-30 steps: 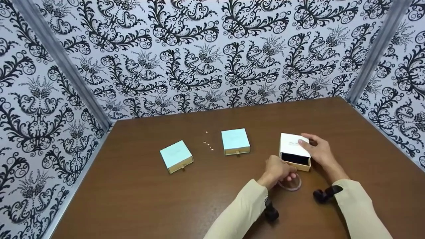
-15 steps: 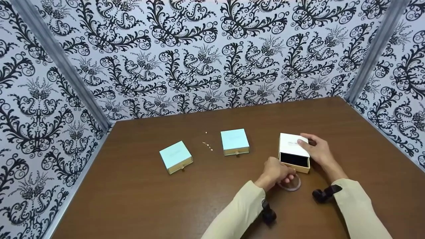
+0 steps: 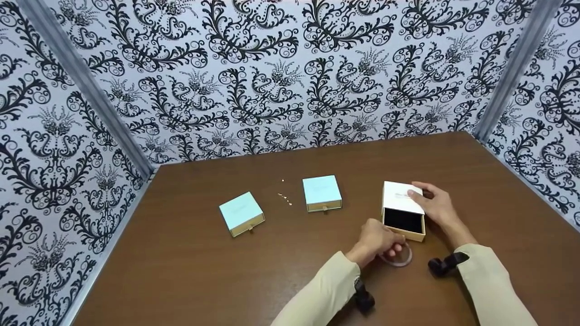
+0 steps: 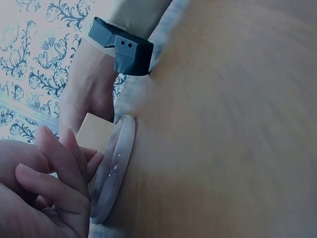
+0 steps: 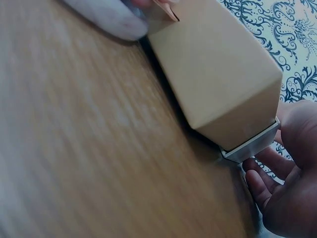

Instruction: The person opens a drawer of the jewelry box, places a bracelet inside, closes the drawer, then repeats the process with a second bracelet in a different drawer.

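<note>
A white sliding jewellery box (image 3: 395, 197) lies on the right of the table, its gold drawer (image 5: 213, 69) pulled partway out. A black lining (image 3: 402, 220) shows inside. My right hand (image 3: 436, 204) grips the white sleeve from the right, thumb on top and fingers along the side. At the drawer front, my left hand (image 3: 379, 237) pinches a small ribbon tab (image 5: 167, 10) with curled fingers. A pale, glossy bangle (image 4: 118, 163) lies flat on the table just below the left fingers, partly covered by them in the head view.
Two pale-blue boxes with gold sides, one at the left (image 3: 240, 213) and one in the middle (image 3: 321, 190), sit closed on the brown table (image 3: 253, 280). Between them are several tiny light bits (image 3: 285, 198). Patterned walls (image 3: 281, 81) enclose the table's back and sides.
The drawer has slid further out toward the person as the left hand moved slightly down with it. More black lining shows. The right hand and white sleeve stay put.
</note>
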Demonstrator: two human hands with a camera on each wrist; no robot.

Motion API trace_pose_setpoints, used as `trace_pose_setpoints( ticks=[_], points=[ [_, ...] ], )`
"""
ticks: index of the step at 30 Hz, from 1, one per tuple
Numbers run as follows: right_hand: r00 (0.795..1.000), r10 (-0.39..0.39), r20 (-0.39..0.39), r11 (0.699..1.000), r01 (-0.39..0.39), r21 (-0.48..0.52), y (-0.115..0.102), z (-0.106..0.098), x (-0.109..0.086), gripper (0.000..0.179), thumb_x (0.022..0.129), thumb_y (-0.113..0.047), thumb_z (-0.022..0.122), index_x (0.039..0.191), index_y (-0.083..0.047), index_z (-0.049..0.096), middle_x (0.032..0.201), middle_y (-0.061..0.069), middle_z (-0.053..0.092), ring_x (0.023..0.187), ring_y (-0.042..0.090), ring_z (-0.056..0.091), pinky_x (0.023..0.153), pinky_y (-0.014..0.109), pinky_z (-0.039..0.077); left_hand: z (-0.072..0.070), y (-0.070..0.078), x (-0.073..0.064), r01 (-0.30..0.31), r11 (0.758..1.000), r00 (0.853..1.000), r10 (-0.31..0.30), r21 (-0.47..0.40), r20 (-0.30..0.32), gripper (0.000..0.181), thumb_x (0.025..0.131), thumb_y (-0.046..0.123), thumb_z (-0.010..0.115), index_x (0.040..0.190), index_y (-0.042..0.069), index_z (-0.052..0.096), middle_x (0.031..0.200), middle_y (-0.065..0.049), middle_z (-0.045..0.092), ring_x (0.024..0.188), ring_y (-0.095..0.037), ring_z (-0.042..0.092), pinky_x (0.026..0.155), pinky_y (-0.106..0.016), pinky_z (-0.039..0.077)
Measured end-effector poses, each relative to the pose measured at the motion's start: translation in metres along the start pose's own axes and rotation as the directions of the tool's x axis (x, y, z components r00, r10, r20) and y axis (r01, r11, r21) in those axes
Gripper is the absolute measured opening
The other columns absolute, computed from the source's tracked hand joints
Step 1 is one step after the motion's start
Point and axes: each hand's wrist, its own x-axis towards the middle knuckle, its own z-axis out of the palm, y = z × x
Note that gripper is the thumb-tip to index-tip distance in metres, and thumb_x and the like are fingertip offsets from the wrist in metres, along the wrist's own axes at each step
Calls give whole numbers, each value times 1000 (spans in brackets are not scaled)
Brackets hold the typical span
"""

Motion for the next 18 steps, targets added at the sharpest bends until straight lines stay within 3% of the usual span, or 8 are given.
trace_pose_setpoints(
  ticks=[6, 18],
  points=[
    [1000, -3, 23, 1000, 3, 12, 2, -1, 0, 63, 99, -43, 60, 144, 0, 50, 145, 30, 50, 132, 39, 48, 79, 2, 36, 0, -1, -3, 5, 1000, 1000, -4, -20, 12, 30, 83, 3, 78, 55, 5, 69, 41, 3, 54, 30, -3, 42, 33, -15, 35],
    [1000, -2, 5, 1000, 2, -4, 3, 0, 1, 61, 99, -42, 61, 143, 0, 52, 145, 30, 50, 131, 37, 48, 81, 4, 36, -1, -3, -8, -7, 1000, 1000, 7, -27, 7, 29, 82, 1, 77, 55, 4, 69, 40, 3, 53, 29, -2, 40, 32, -14, 33]
  ],
)
